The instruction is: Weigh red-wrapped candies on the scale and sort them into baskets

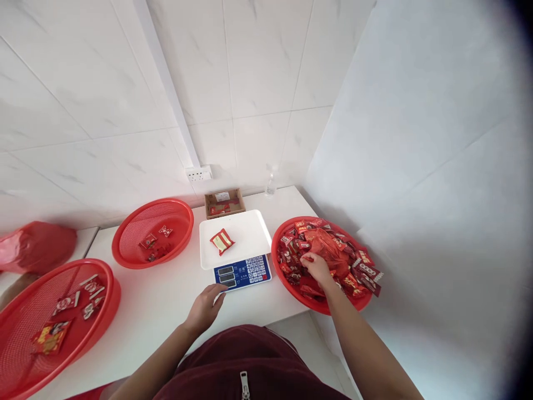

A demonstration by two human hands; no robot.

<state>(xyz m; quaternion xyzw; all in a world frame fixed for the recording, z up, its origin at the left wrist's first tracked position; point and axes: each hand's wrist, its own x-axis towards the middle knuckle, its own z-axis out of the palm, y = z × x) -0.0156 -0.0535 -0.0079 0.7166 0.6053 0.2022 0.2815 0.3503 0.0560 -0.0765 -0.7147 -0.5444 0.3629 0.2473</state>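
Observation:
My right hand [317, 270] reaches into a red basket [278, 278] heaped with small wrapped snacks [293, 273]. Its fingers are drawn together among the packets, and whatever is between them cannot be made out. Beside that hand, a crumpled red plastic bag [331, 250] lies on the heap. My left hand [205, 306] is open and holds nothing, its fingers stretched toward the front edge of a digital scale [241, 273] with a blue keypad panel. On the scale's white tray [250, 233] lies one red and cream packet [222, 241].
Left of the scale stands a red basket [125, 233] with a few packets; a larger one [109, 311] is nearer me. A small cardboard box [225, 204] and a clear plastic bottle [270, 186] stand by the wall. A red bag [39, 244] lies far left.

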